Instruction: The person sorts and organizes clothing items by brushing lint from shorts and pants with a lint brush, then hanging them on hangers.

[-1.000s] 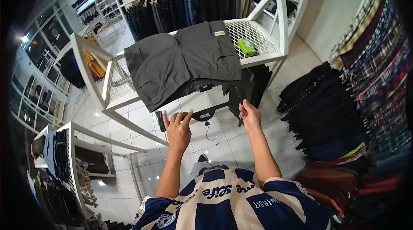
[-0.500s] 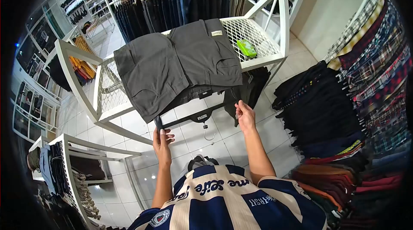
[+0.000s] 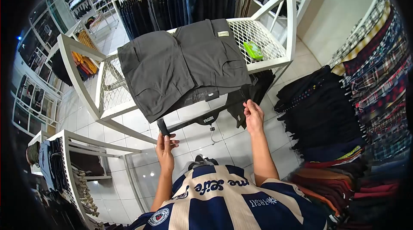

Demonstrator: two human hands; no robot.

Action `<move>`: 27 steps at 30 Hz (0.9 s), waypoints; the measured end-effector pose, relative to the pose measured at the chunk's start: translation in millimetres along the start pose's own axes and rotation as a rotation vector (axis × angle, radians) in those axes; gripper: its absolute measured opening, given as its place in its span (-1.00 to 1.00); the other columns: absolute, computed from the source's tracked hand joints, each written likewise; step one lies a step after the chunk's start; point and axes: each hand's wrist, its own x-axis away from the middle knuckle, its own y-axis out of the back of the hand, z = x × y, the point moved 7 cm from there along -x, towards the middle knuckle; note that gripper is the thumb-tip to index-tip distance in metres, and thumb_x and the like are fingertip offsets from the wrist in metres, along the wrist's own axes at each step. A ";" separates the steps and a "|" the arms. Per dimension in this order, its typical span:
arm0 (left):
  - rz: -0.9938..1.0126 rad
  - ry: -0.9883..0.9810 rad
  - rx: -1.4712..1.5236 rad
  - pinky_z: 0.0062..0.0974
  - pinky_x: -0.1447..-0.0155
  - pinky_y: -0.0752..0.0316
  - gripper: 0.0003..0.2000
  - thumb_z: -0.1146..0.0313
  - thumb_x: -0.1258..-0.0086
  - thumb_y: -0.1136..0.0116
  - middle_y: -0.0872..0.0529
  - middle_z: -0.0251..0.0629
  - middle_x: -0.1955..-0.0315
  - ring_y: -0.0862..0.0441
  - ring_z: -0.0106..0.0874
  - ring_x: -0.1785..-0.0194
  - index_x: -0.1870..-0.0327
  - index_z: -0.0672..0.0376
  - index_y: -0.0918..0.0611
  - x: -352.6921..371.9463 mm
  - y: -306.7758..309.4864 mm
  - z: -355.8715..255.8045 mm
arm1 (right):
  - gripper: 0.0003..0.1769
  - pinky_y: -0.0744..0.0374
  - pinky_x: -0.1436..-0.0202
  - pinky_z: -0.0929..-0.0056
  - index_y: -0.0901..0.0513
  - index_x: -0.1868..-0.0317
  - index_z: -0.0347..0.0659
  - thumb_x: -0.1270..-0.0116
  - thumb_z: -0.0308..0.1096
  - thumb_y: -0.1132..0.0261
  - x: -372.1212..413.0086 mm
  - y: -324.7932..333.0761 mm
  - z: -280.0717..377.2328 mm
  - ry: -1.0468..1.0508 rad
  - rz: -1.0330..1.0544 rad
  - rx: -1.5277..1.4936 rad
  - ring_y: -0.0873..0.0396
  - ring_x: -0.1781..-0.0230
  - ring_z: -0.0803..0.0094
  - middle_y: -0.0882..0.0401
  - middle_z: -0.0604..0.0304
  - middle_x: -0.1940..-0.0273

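Note:
Dark grey shorts [image 3: 172, 62] lie spread over a white mesh-topped rack [image 3: 275, 45], waistband edge toward me. Below that edge is a black clip hanger [image 3: 205, 119], its metal hook pointing at me. My left hand [image 3: 165, 150] pinches the clip at the hanger's left end, close to the shorts' near corner. At the opposite end, my right hand [image 3: 254, 116] has its fingers closed on the other clip, by the right corner of the waistband. Part of the hanger's right side blends into dark cloth behind it.
A green packet [image 3: 253, 51] rests on the mesh right of the shorts. Behind the rack hangs a row of dark trousers [image 3: 180, 6]. Folded black garments [image 3: 318, 105] and checked shirts [image 3: 378, 88] fill the right side. A lower white shelf [image 3: 64, 144] stands at left.
The view has shifted slightly, moving the scene to the right. The hanger's left clip sits a little nearer to me, lower against the shorts' corner. Both hands keep their hold.

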 end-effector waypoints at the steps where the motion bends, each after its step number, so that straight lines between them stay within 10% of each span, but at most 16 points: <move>1: -0.008 -0.007 0.012 -0.51 0.10 -0.62 -0.56 0.19 -0.72 -0.04 -0.74 -0.17 0.03 -0.72 -0.49 0.18 -0.46 0.24 -0.47 0.4 0.6 1.2 | -0.71 -0.60 0.20 0.65 -0.73 -0.01 -0.28 -0.45 -0.26 -0.49 0.3 -0.5 -0.3 0.004 0.015 -0.010 -0.61 0.31 0.63 -0.73 0.21 0.16; 22: -0.087 0.004 0.071 -0.56 0.11 -0.59 -0.61 0.17 -0.66 -0.16 -0.79 -0.18 0.14 -0.69 -0.57 0.23 -0.25 0.34 -0.61 -16.6 -5.2 -28.0 | -0.55 -0.63 0.22 0.55 -0.70 -0.04 -0.22 -0.40 -0.03 -0.52 -13.0 -38.4 9.5 -0.127 -0.057 0.155 -0.63 0.27 0.55 -0.71 0.23 0.14; 27: -0.129 0.035 0.044 -0.59 0.12 -0.57 -0.68 0.18 -0.65 -0.18 -0.83 -0.22 0.15 -0.70 -0.58 0.22 -0.14 0.28 -0.67 -16.7 -4.4 -30.6 | -0.64 -0.55 0.21 0.54 -0.61 -0.17 -0.30 -0.60 -0.19 -0.32 50.6 -59.8 40.2 0.546 -0.009 0.515 -0.57 0.15 0.57 -0.65 0.23 0.09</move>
